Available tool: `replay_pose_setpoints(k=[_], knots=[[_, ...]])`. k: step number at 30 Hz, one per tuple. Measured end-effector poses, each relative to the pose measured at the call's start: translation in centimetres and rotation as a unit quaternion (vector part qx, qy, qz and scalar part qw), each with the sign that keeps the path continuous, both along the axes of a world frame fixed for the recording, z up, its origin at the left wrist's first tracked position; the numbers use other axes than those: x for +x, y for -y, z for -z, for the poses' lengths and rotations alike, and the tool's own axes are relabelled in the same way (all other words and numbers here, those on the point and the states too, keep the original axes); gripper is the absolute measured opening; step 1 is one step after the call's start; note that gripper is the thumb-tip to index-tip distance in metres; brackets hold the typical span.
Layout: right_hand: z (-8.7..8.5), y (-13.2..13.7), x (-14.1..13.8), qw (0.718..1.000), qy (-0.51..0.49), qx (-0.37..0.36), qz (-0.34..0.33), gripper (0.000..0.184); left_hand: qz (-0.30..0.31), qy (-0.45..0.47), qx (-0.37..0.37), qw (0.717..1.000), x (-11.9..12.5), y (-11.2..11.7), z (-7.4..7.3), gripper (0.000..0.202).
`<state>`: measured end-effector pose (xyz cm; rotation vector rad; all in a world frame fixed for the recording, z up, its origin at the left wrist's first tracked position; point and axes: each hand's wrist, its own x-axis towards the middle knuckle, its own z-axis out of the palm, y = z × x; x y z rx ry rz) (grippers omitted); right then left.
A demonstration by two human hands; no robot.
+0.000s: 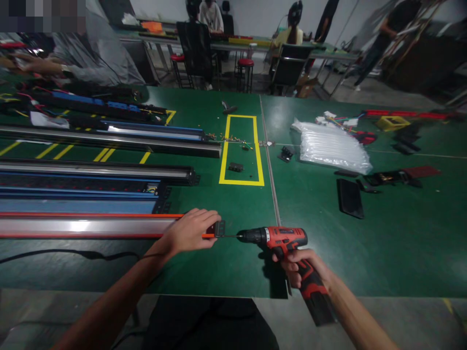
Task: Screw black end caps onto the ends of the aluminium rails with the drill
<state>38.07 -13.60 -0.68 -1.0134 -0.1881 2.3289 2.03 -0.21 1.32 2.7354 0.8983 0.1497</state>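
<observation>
My right hand grips a red and black cordless drill by its handle. The drill points left, and its long thin bit reaches the black end bracket of a long orange-edged profile. Whether the tip sits in a screw is too small to tell. My left hand is wrapped over the right end of this profile, fingers closed around it close to the bracket. The profile has a pale, shiny face and runs out of view at the left.
More long black and blue profiles lie behind on the green table. A yellow tape rectangle surrounds small parts. At the right are a bubble-wrap pack and a black phone. A co-worker's sleeve is at the upper left.
</observation>
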Motion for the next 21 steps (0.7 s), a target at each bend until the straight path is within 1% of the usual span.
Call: replay_pose_setpoints(k=[4,8,10,13,17,19,21], knots=[[-0.7,-0.3,0.5,0.996,0.08,-0.016,-0.037,0.039,-0.006,0.0,0.0,1.0,0.1,0.2,-0.3,0.039],[-2.1,-0.6,0.3,0.987,0.148,-0.04,-0.042,0.034,-0.009,-0.007,0.012,1.0,0.2,0.4,-0.4,0.039],[-2.9,-0.7,-0.1,0.979,0.194,-0.035,-0.048,0.035,-0.011,-0.011,0.019,1.0,0.3,0.5,-0.4,0.04],[-3.7,-1.0,-0.7,0.962,0.265,-0.006,-0.062,0.038,-0.015,-0.011,0.028,0.999,0.4,0.5,-0.4,0.039],[-3.9,-1.0,-1.2,0.941,0.326,0.056,-0.074,0.037,-0.013,-0.001,0.027,1.0,0.5,0.4,-0.5,0.038],[-3.7,-1.1,-1.2,0.921,0.369,0.091,-0.082,0.039,-0.011,0.004,0.02,1.0,0.5,0.3,-0.5,0.037],[-3.5,-1.2,-1.3,0.895,0.415,0.135,-0.089,0.04,-0.011,0.01,0.017,1.0,0.5,0.3,-0.5,0.037]])
